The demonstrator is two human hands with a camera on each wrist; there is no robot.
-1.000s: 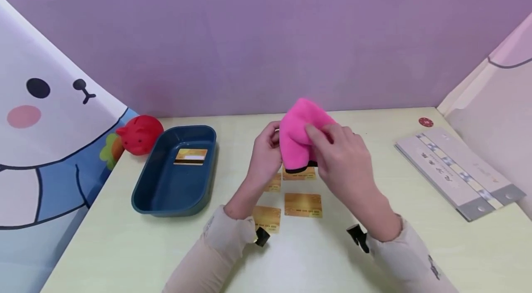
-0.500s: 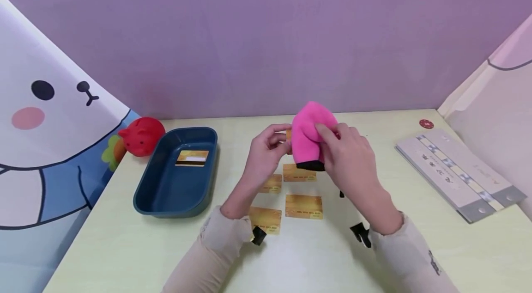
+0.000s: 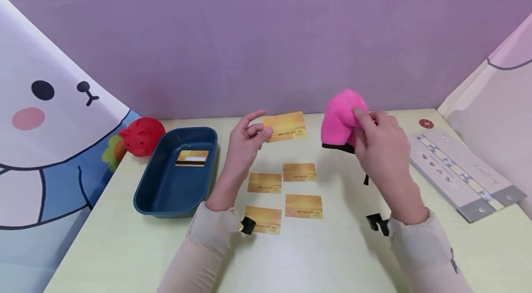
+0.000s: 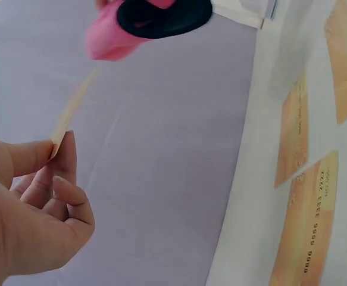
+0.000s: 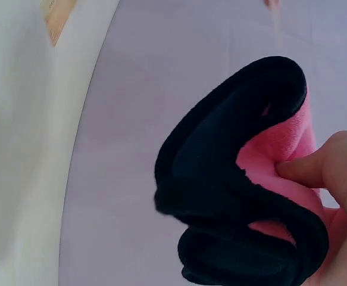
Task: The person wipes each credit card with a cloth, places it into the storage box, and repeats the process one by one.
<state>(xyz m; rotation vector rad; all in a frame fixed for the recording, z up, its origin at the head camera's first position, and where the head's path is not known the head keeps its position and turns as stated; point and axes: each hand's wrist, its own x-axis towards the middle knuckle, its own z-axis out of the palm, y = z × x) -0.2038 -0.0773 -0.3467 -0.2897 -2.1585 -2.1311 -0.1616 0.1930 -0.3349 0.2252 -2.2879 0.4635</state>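
My left hand (image 3: 244,145) pinches a gold bank card (image 3: 287,125) between thumb and fingers, raised above the far part of the table. In the left wrist view this card (image 4: 72,114) is seen nearly edge-on. My right hand (image 3: 384,156) grips a hollow pink plush fabric piece (image 3: 340,119) with a black rim, held up to the right of the card and apart from it. Its black-lined mouth (image 5: 209,149) gapes, folded, in the right wrist view. Several more gold cards (image 3: 304,206) lie flat on the table beneath the hands.
A dark blue tray (image 3: 143,200) stands on the left, with one card (image 3: 192,158) in it, stripe side up. Behind it sits a red piggy bank (image 3: 143,137). On the right lie a grey book (image 3: 461,173) and a red chip (image 3: 426,123). A purple cloth (image 3: 266,39) hangs behind the table.
The card has come out from behind the pink fabric piece in my left hand, which moved left. My right hand has moved right with the fabric piece, so the two are now apart.
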